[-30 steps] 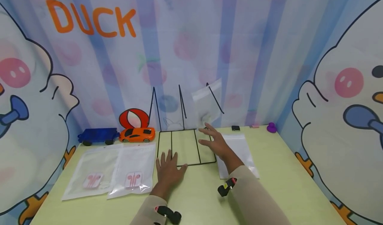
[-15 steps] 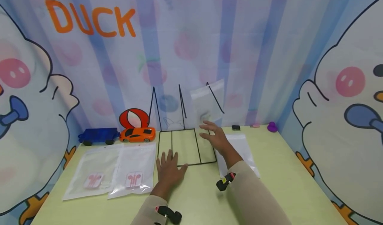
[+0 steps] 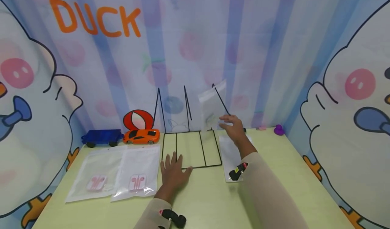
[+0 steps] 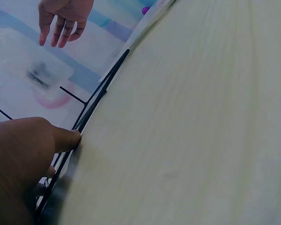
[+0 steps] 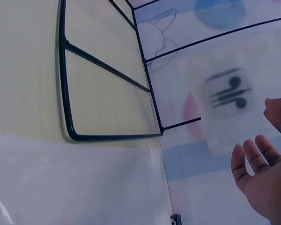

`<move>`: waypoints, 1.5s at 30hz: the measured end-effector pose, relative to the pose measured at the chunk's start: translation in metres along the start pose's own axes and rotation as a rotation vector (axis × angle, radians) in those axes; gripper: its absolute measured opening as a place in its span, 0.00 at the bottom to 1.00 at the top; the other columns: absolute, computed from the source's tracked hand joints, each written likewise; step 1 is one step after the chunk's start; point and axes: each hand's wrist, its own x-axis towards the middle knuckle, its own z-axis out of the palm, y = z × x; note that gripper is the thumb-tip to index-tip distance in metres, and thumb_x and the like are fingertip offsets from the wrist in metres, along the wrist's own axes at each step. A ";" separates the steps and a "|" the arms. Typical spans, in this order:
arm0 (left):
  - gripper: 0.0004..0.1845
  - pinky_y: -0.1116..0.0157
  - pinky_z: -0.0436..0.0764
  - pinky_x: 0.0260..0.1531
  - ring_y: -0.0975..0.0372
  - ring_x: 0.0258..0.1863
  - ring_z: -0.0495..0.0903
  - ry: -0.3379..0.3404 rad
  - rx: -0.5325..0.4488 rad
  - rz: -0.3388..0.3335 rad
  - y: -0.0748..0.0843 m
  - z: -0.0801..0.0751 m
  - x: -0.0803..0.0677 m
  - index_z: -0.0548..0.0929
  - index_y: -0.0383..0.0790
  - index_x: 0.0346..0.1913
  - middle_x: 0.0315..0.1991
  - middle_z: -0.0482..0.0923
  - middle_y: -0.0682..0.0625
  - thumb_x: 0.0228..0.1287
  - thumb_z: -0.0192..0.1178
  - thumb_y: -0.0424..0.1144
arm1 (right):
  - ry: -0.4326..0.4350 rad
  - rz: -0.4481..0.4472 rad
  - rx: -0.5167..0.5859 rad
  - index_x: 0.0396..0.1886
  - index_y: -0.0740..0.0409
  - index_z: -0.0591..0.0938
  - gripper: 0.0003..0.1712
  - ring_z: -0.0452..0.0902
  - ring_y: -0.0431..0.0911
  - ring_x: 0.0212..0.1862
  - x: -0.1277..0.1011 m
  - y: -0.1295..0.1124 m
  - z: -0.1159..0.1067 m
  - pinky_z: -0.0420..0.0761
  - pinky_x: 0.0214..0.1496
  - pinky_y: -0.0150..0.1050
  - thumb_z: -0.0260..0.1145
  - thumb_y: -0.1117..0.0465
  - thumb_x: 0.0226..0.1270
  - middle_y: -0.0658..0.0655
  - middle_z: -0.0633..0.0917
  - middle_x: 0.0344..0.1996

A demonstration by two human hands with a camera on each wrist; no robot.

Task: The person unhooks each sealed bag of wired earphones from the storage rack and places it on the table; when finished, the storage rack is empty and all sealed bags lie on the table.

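A black wire display rack [image 3: 202,167] stands on the table with its upright prongs at the back. My left hand [image 3: 173,174] rests on its front left part, fingers spread; in the left wrist view the thumb [image 4: 68,139] touches the front wire. On the right prong hangs a tilted clear zip bag [image 3: 209,103], with dark earphones [image 5: 230,96] showing through it in the right wrist view. My right hand [image 3: 237,131] is raised just right of this bag, fingers loosely bent, holding nothing and apart from the bag in the right wrist view.
Two zip bags, one left [image 3: 86,168] and one overlapping [image 3: 143,161], each hold a pink-printed earphone case. Another white bag [image 3: 228,154] lies right of the rack. Behind stand a blue trailer [image 3: 102,137], an orange toy car [image 3: 142,137] and a purple duck [image 3: 278,130].
My right hand has moved up and to the right, away from the lower part of the hanging bag. The left hand stays on the rack.
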 end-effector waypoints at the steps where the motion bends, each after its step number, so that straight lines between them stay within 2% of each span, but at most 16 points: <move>1: 0.41 0.31 0.46 0.85 0.35 0.88 0.50 0.004 -0.002 0.002 0.000 0.000 0.000 0.70 0.38 0.82 0.88 0.57 0.36 0.77 0.61 0.60 | -0.002 0.010 0.003 0.71 0.66 0.82 0.24 0.68 0.64 0.79 0.002 0.001 -0.003 0.73 0.78 0.66 0.67 0.64 0.80 0.65 0.69 0.81; 4: 0.41 0.31 0.46 0.85 0.35 0.88 0.50 0.009 -0.001 -0.002 -0.001 -0.001 0.001 0.71 0.38 0.82 0.87 0.58 0.36 0.76 0.61 0.60 | -0.009 0.030 0.015 0.72 0.66 0.81 0.25 0.65 0.64 0.81 0.009 0.003 -0.010 0.71 0.80 0.66 0.67 0.62 0.80 0.65 0.65 0.85; 8: 0.41 0.31 0.46 0.85 0.35 0.88 0.50 0.006 0.002 -0.002 -0.001 -0.001 0.000 0.71 0.38 0.82 0.88 0.58 0.36 0.77 0.61 0.60 | -0.011 0.048 0.041 0.73 0.66 0.81 0.26 0.62 0.64 0.82 0.017 0.004 -0.020 0.69 0.82 0.65 0.68 0.62 0.80 0.65 0.64 0.85; 17: 0.41 0.30 0.47 0.84 0.35 0.88 0.52 0.014 -0.001 0.006 0.000 -0.001 -0.002 0.71 0.38 0.82 0.87 0.58 0.35 0.76 0.61 0.60 | -0.100 0.057 0.075 0.73 0.67 0.81 0.26 0.54 0.64 0.88 0.032 -0.001 -0.033 0.66 0.84 0.67 0.68 0.62 0.81 0.64 0.57 0.88; 23: 0.41 0.30 0.47 0.84 0.35 0.88 0.52 0.008 0.007 0.005 0.001 0.000 -0.002 0.71 0.39 0.82 0.87 0.58 0.36 0.76 0.61 0.60 | -0.111 0.047 0.037 0.71 0.67 0.83 0.24 0.52 0.63 0.89 0.041 0.001 -0.034 0.67 0.85 0.64 0.68 0.64 0.79 0.61 0.58 0.88; 30: 0.41 0.30 0.47 0.84 0.35 0.88 0.52 0.012 0.010 0.004 0.000 0.000 -0.001 0.71 0.39 0.82 0.87 0.58 0.36 0.76 0.62 0.60 | -0.125 -0.001 -0.022 0.69 0.68 0.84 0.24 0.46 0.64 0.90 0.049 -0.002 -0.030 0.62 0.86 0.66 0.69 0.66 0.77 0.61 0.59 0.88; 38: 0.41 0.30 0.48 0.84 0.35 0.87 0.53 0.028 0.007 0.008 -0.001 -0.002 0.000 0.72 0.38 0.81 0.87 0.60 0.35 0.75 0.63 0.59 | -0.116 0.034 -0.012 0.69 0.66 0.84 0.24 0.47 0.64 0.90 0.052 -0.002 -0.023 0.61 0.87 0.66 0.70 0.65 0.77 0.62 0.59 0.87; 45: 0.41 0.29 0.48 0.84 0.35 0.87 0.53 0.016 0.025 0.009 0.000 0.000 -0.001 0.72 0.38 0.81 0.87 0.59 0.35 0.75 0.62 0.60 | -0.122 0.031 -0.026 0.68 0.66 0.85 0.23 0.45 0.63 0.90 0.050 -0.004 -0.023 0.60 0.87 0.66 0.69 0.64 0.77 0.60 0.58 0.89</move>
